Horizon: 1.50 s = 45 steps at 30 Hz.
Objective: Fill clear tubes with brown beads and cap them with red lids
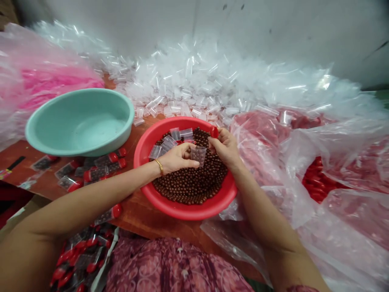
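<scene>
A red basin (185, 213) holds many small brown balls (185, 184). Several clear plastic tubes (168, 142) lie on the balls toward the back left of the basin. Over the middle, my left hand (179, 158) pinches a clear plastic tube (199, 155) between thumb and fingers; brown shows through it, and I cannot tell whether balls are inside. Near the basin's right rim, my right hand (225, 148) is closed on a red cap (214, 132), apart from the tube. Some red pieces show between the loose tubes.
A teal basin (82, 121) stands at left, with filled red-capped tubes (105, 172) before it. Clear tubes (194, 81) are heaped along the wall. Plastic bags of red caps (322, 180) lie at right, a pink-filled bag (51, 81) at far left. More capped tubes (82, 255) sit below the table edge.
</scene>
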{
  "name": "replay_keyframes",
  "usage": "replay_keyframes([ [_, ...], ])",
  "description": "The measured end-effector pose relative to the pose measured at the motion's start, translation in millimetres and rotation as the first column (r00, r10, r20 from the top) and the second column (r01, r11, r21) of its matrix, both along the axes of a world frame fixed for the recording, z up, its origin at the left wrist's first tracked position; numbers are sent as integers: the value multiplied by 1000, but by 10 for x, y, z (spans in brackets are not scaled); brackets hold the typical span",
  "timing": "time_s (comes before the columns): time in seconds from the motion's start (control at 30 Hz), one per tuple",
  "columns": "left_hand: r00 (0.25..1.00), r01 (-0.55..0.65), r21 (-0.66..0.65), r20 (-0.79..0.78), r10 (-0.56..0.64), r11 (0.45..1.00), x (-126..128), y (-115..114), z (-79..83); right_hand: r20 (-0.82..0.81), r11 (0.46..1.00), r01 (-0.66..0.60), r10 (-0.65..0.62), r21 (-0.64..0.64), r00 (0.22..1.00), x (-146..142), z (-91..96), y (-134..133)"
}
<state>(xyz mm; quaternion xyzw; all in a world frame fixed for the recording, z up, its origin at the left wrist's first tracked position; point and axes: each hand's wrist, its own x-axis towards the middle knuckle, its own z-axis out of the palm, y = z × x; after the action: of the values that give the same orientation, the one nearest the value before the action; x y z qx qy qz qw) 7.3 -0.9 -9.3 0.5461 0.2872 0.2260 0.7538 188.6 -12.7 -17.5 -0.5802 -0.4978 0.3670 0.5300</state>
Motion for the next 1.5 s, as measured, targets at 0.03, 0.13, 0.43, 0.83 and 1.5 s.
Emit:
replay_keyframes([
  [0.03,1000,-18,13,5,18,1000,-16,-11,-8,-6,1000,-19,19,7,1000,3,2,-10],
  [0.13,999,-32,40,-3,32,999,-41,-19,-51,-49,995,-95,96,18,994,12,2,-32],
  [0.43,998,-51,193,52,42,980,-95,54,-34,310,977,-172,126,124,942,-95,157,-231],
  [0.83,992,33,312,-123,6,950,-111,-39,2,759,924,-323,60,203,648,-177,171,-492],
  [1.5,833,240,735,-492,254,635,-135,-143,126,901,774,-581,32,252,433,-208,148,-713],
])
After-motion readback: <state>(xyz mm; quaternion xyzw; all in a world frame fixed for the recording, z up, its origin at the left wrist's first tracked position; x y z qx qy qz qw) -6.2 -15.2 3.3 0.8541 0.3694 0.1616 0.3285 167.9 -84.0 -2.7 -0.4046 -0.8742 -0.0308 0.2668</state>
